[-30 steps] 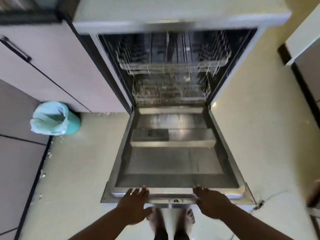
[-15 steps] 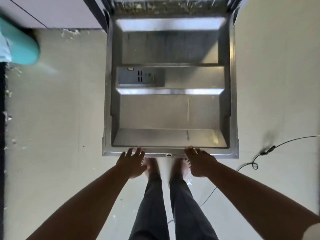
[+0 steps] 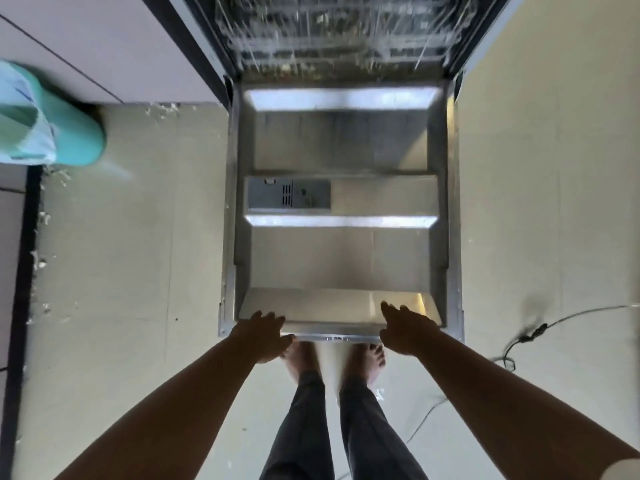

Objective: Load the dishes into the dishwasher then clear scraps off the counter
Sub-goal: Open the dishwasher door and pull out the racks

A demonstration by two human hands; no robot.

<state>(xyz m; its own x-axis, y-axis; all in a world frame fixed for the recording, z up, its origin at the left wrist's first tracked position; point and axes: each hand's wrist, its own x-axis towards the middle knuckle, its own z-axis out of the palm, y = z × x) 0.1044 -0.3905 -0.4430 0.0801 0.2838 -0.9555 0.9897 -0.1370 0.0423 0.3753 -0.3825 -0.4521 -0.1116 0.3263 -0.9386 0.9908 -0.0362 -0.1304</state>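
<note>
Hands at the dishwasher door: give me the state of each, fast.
Left hand: open, fingers spread on the front edge of the dishwasher door, holding nothing.
Right hand: open, fingers extended over the same edge, holding nothing.

A pale floor (image 3: 121, 271) fills most of the frame. A teal bin (image 3: 69, 133) stands at upper left, white scraps (image 3: 40, 261) along the left edge, a dark cable (image 3: 530, 332) at right, and bare feet (image 3: 301, 358) at lower centre.
</note>
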